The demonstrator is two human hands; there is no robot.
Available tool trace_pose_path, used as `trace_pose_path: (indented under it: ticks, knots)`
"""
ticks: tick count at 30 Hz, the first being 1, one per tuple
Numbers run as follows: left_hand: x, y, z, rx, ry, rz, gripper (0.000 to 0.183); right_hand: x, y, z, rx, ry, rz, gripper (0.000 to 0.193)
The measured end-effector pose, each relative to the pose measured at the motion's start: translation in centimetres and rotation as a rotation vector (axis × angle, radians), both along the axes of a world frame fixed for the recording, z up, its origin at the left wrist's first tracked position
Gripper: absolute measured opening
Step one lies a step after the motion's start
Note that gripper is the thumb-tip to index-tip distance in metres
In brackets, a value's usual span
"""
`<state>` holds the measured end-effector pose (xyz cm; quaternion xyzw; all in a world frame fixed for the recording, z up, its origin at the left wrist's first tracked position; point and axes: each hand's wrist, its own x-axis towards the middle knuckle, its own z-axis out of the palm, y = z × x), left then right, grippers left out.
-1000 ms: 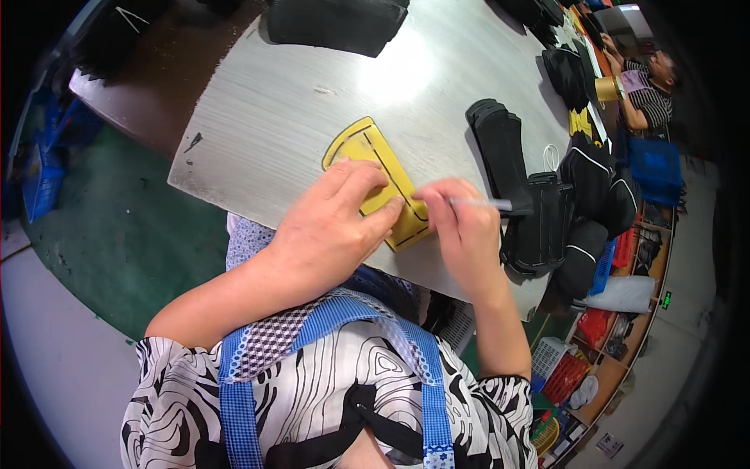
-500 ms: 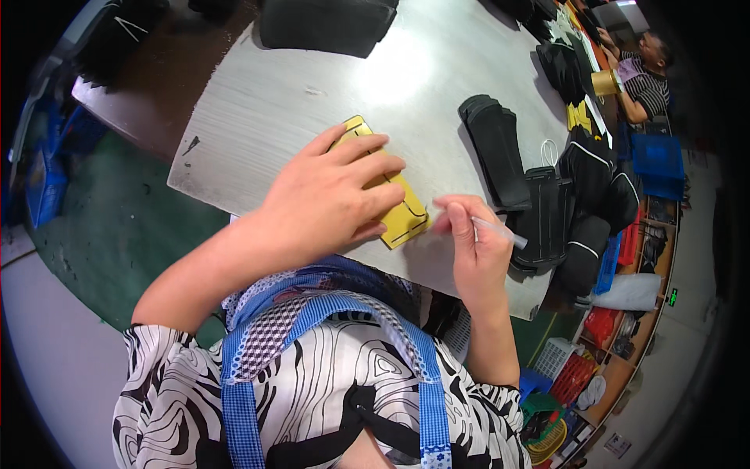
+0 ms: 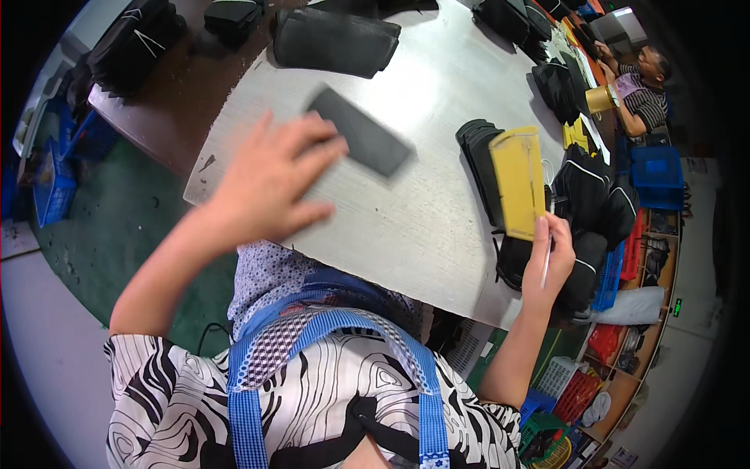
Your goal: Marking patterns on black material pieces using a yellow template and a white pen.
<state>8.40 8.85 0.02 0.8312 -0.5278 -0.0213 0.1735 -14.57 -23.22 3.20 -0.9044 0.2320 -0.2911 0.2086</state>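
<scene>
My left hand [image 3: 273, 176], smeared by motion, has its fingers spread and holds nothing that I can see. Beside its fingertips is a flat black rectangular piece [image 3: 366, 134], blurred too; whether they touch I cannot tell. My right hand [image 3: 549, 262] pinches a flat yellow template [image 3: 517, 184] with dark lines along its edges. A thin whitish pen-like stick [image 3: 547, 254] is in the same hand. The template is raised over a stack of black pieces [image 3: 478, 160] and partly hides it.
The pale worktable [image 3: 391, 234] bears a black stack [image 3: 336, 43] at its far edge. More black bundles [image 3: 582, 168] line the right side. A brown table [image 3: 199, 86] adjoins at far left. A co-worker [image 3: 644, 90] sits at far right, near blue crates [image 3: 656, 177].
My right hand has lifted the yellow template off the table and carried it right. My left hand has come off it and moved left. The black piece now shows on the table.
</scene>
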Motion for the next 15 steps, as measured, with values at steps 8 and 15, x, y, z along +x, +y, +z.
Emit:
trace_pose_path:
  ticks: [8, 15]
  knots:
    - [-6.9, -2.6, -0.9, -0.438, 0.2, -0.091, 0.038, 2.7, 9.6, -1.7, 0.678, 0.088, 0.17, 0.012]
    - [-8.6, -3.7, -1.5, -0.388, 0.149, 0.0, 0.037, 4.3, 9.7, -1.8, 0.056, 0.282, 0.34, 0.028]
